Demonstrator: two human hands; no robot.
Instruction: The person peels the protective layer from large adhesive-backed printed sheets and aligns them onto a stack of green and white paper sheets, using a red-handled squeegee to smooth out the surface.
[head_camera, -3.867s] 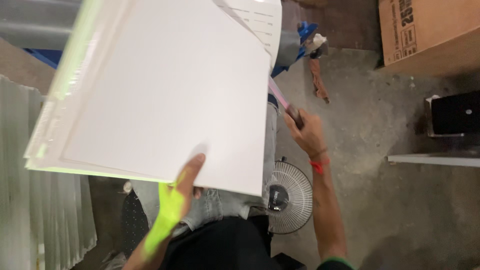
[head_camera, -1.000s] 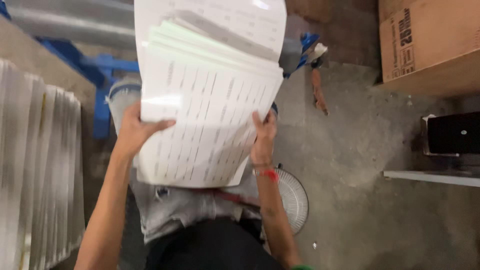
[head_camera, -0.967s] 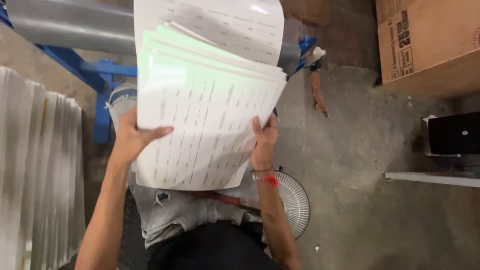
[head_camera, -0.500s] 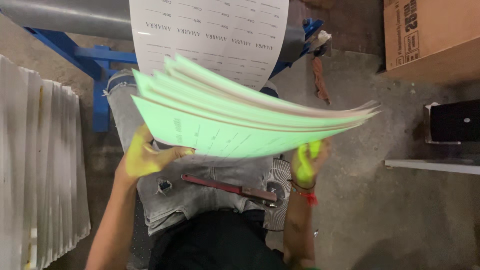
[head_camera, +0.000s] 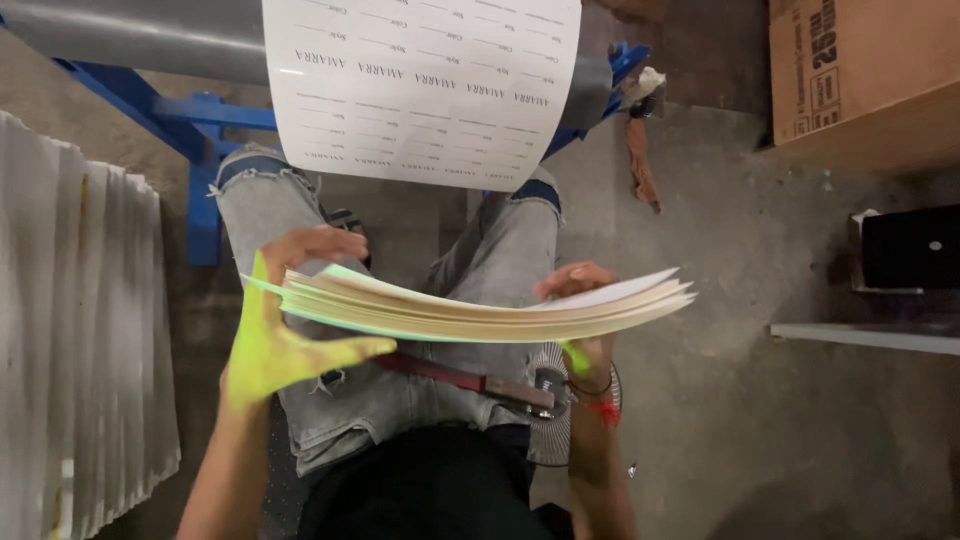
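1. The stack of sheets (head_camera: 480, 310), held upright against the printed sheet a second ago, now lies nearly flat, edge-on above the person's lap.
2. The left hand (head_camera: 290, 320) grips the stack's left end, thumb on top, fingers spread beneath.
3. The right hand (head_camera: 580, 300) pinches the right edge.
4. The step looks like squaring the stack; the next move calls for an even, two-handed hold so no sheets fan out.

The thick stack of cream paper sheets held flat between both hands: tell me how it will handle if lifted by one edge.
The stack of cream paper sheets would probably sag; its unsupported right end already fans apart. It looks fairly heavy, since the left hand and right hand both hold it. Loose sheets may slide.
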